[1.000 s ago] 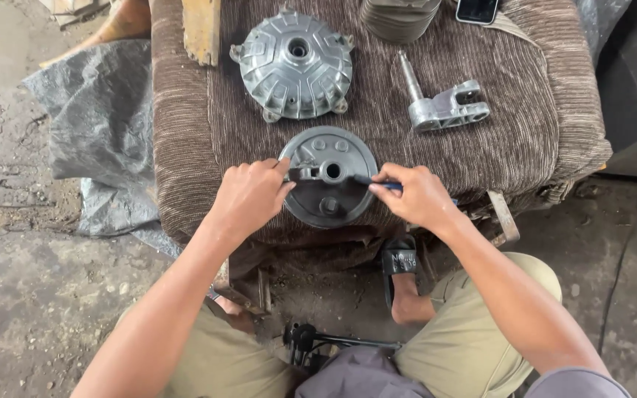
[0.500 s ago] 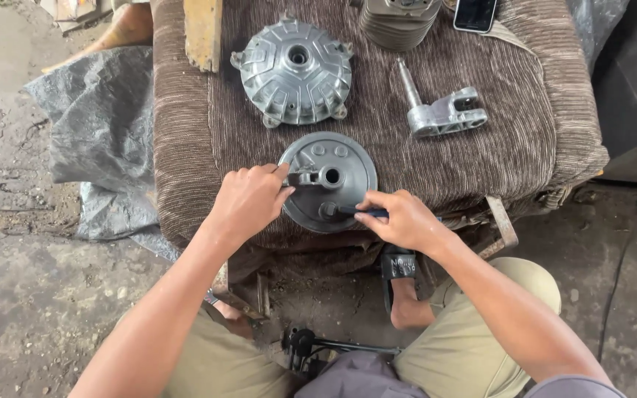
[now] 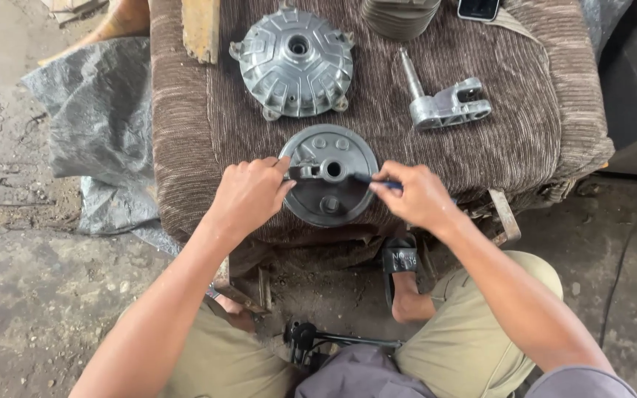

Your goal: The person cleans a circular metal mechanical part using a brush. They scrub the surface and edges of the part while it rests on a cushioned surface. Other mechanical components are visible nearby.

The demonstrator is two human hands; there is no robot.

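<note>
Directly between both hands, a round grey metal plate (image 3: 331, 177) lies flat on the cloth-covered tabletop (image 3: 540, 140). It looks heavy and rigid, best held by its rim. The left hand (image 3: 248, 195) pinches its edge; the right hand (image 3: 418, 195) is closed around a thin dark tool (image 3: 376, 181).

The round dark-grey metal plate (image 3: 331, 177) lies flat at the near edge of the brown-cloth-covered counter (image 3: 481, 158), centre hole up. My left grip (image 3: 248, 195) pinches its left rim; my right grip (image 3: 416, 195) holds a thin blue-handled tool (image 3: 377, 182) toward its hub.
</note>
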